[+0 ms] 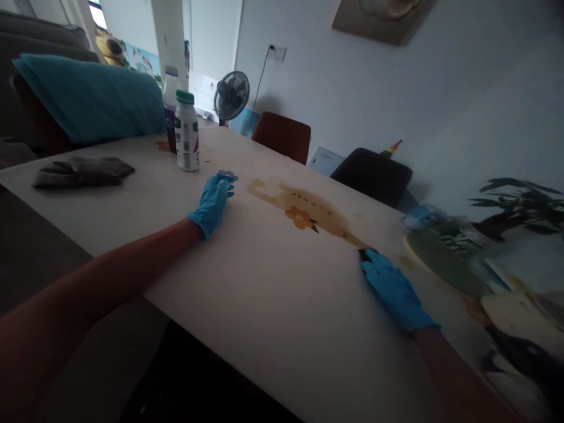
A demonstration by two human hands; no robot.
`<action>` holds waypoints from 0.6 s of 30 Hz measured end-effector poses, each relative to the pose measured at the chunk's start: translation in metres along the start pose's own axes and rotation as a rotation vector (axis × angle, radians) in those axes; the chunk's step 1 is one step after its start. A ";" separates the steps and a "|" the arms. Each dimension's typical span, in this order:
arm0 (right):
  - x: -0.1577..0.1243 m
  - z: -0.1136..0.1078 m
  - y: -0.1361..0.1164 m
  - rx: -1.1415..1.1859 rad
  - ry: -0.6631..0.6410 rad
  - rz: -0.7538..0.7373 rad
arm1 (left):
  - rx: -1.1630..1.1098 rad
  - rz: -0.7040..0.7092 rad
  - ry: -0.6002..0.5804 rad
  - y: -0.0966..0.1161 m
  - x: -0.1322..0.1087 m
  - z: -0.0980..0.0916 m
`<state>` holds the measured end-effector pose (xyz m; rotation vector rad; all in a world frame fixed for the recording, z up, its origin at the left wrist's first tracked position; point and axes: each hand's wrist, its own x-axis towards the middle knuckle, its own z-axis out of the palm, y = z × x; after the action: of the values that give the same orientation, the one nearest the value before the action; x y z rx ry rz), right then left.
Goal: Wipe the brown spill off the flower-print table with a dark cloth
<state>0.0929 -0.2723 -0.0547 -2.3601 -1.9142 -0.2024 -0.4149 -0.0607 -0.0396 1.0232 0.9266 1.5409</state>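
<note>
The left hand (pixel 212 204), in a blue glove, is raised at the near-left part of the white counter (pixel 273 294). Its fingers are curled partly closed around a small translucent piece (pixel 228 175) at the fingertips, too blurred to identify. The right hand (pixel 394 292), also gloved in blue, is palm down on the counter's right side, its fingers extended and close together over a small black object (pixel 363 255); I cannot tell whether they grip it or only press on it.

Between the hands, a brown liquid spill (pixel 328 214) spreads across the counter, beside an orange flower print (pixel 299 217). One narrow end points toward the left hand, well short of it; the other tapers to the right fingertips and the black object.

Beyond the left hand, a white bottle with a green cap (pixel 187 132) stands upright, just in front of a taller bottle with a purple label (pixel 171 106). A crumpled grey-brown cloth (pixel 83 171) lies farther left. To the right of the right hand, near the wall, is a green mat (pixel 445 264).
</note>
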 end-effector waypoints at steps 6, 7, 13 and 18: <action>0.018 -0.001 -0.045 0.067 -0.003 -0.009 | 0.004 0.033 -0.032 -0.003 -0.003 0.001; 0.024 -0.001 -0.057 0.074 -0.008 -0.029 | -0.002 0.030 -0.031 -0.003 -0.004 0.001; 0.074 -0.012 -0.161 0.161 -0.145 -0.075 | -0.037 0.026 -0.048 -0.007 -0.001 -0.001; 0.123 -0.020 -0.251 0.197 -0.188 -0.171 | -0.036 0.065 -0.041 -0.013 0.003 -0.002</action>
<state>-0.1287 -0.1051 -0.0174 -2.1567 -2.1106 0.1954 -0.4134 -0.0552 -0.0517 1.0642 0.8415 1.5796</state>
